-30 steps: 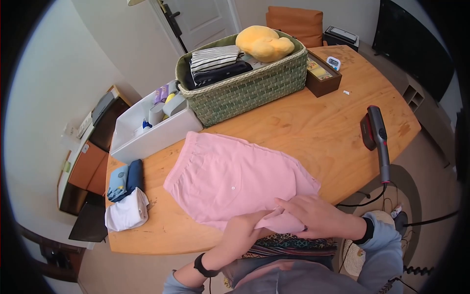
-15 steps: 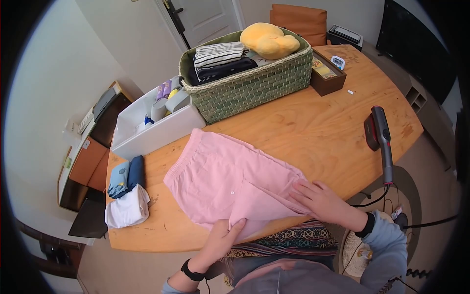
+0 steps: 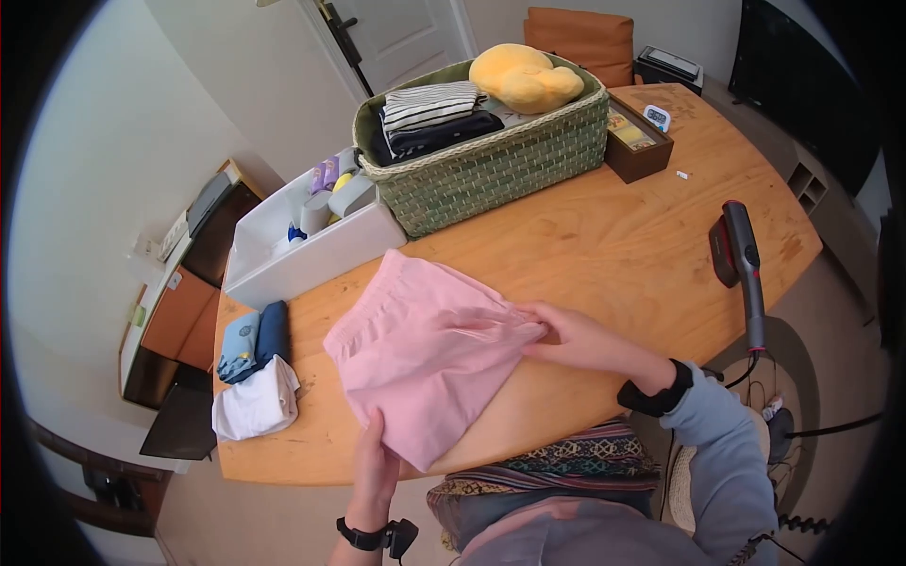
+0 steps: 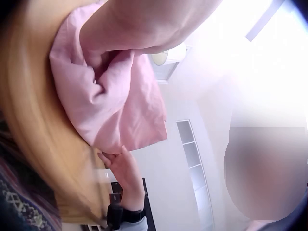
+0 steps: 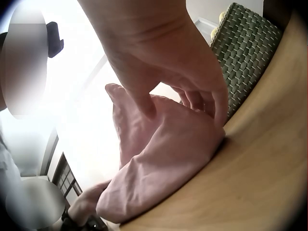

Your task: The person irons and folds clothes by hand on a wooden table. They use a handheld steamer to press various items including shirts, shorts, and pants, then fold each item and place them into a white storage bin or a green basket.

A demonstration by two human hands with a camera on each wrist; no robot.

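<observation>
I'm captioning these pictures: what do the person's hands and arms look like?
The left hand, ungloved, has a black wristband carrying a small, boxy black device. The right hand, also ungloved, has a wide black strap at the wrist, close to the end of a light blue sleeve.

A big green woven basket (image 3: pixel 491 181) holds a soft yellow toy (image 3: pixel 525 80) and a folded black-and-white striped cloth (image 3: pixel 434 104). A white open-topped bin (image 3: pixel 326 261) sits beside it. On the other side is a brown box (image 3: pixel 647 164), near a little white clock (image 3: pixel 657 117).
</observation>
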